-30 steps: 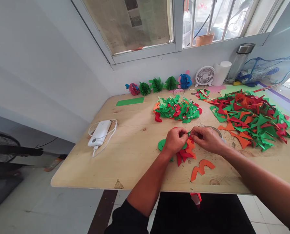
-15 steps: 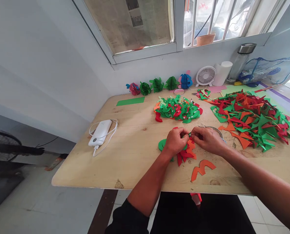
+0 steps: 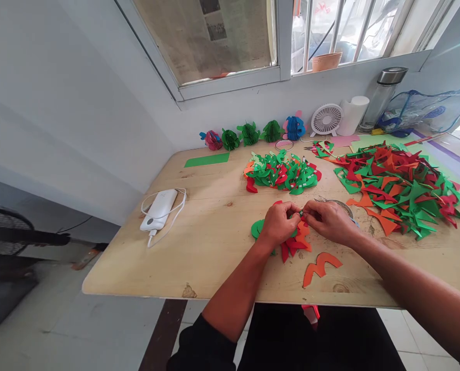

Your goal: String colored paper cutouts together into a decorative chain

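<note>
My left hand (image 3: 279, 224) and my right hand (image 3: 326, 219) meet over the wooden table, fingertips nearly touching. Both are closed in a pinch on a small green paper piece (image 3: 301, 212), mostly covered by my fingers. Beneath and beside my left hand lie red and orange cut paper pieces (image 3: 291, 248) and a rounded green paper piece (image 3: 257, 229). Closer to the front edge is an orange, wavy paper cutout (image 3: 322, 267). A metal-looking ring shape (image 3: 344, 207) is partly hidden behind my right hand.
Beyond my hands sits a heap of small green and red paper shapes (image 3: 282, 172). A larger pile of paper scraps (image 3: 400, 190) covers the right side. At left is a white power bank (image 3: 159, 208) with its cable. Folded paper figures (image 3: 250, 135) and a small fan (image 3: 326, 121) line the wall.
Only the fingers of my right hand have shifted very slightly at the small green piece; everything else stays where it was.
</note>
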`<act>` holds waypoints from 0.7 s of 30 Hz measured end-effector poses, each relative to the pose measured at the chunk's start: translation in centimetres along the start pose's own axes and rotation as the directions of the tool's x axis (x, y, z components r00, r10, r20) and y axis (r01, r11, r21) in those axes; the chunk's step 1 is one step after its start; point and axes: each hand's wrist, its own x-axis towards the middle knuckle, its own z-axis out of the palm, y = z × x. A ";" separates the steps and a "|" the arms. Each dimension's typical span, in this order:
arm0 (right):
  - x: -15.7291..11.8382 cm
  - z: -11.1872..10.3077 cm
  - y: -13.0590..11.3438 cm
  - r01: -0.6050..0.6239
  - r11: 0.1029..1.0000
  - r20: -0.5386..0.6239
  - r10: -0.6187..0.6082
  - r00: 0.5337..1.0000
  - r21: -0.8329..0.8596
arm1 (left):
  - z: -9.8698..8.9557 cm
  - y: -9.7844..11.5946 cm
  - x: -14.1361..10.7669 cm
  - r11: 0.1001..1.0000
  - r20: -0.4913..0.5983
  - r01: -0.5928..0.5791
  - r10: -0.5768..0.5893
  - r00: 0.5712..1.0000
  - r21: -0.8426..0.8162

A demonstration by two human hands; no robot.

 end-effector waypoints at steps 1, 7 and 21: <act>0.0 0.0 0.0 -0.001 1.000 -0.004 0.001 1.000 -0.002 | 0.0 0.0 0.0 1.000 -0.001 0.000 0.000 1.000 0.004; 0.0 0.0 0.0 -0.013 0.999 0.000 0.013 1.000 0.038 | 0.0 0.2 -0.1 1.000 -0.008 0.001 -0.001 1.000 0.022; 0.1 0.2 0.1 -0.074 0.992 0.004 0.074 0.997 0.099 | -0.1 0.1 -0.2 0.993 -0.005 -0.037 0.037 0.999 -0.112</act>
